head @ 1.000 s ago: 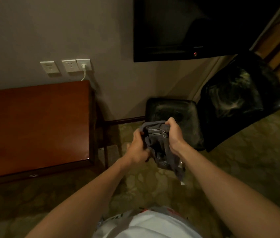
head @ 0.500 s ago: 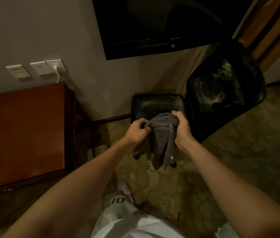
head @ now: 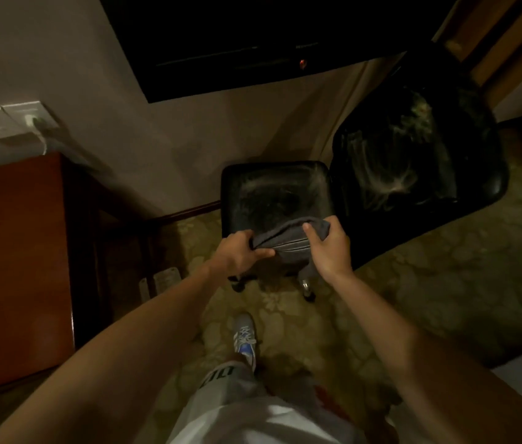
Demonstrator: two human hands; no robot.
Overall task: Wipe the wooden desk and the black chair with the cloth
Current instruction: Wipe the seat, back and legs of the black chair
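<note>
Left hand (head: 237,255), right hand (head: 330,251) gripping cloth (head: 286,238)

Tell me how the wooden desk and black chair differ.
The wooden desk is reddish-brown with an even top; the black chair is black with pale streaks on seat and back. The desk stands untouched at the left; the chair has the cloth held over its front edge. Both stand by the wall.

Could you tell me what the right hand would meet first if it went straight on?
Probably the black chair's seat, just beyond the cloth the right hand grips; depth is unclear.
</note>
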